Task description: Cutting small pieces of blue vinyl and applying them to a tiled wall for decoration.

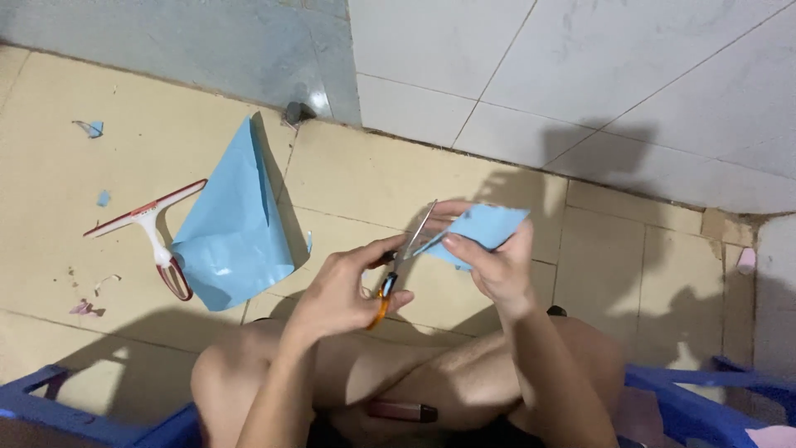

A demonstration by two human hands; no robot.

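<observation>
My left hand (pixel 332 294) grips orange-handled scissors (pixel 383 300), whose blades point up and to the right. Their tips meet the edge of a small light-blue paper piece (pixel 487 226). My right hand (pixel 499 270) pinches that piece from below and holds it above the tiled floor. Both hands are over my bare knees.
A large folded light-blue paper sheet (pixel 232 224) lies on the floor at left, next to a white and red squeegee (pixel 152 226). Small paper scraps (pixel 89 127) dot the floor. A blue plastic frame (pixel 50 406) shows at the bottom corners. The tiled wall (pixel 580 66) rises ahead.
</observation>
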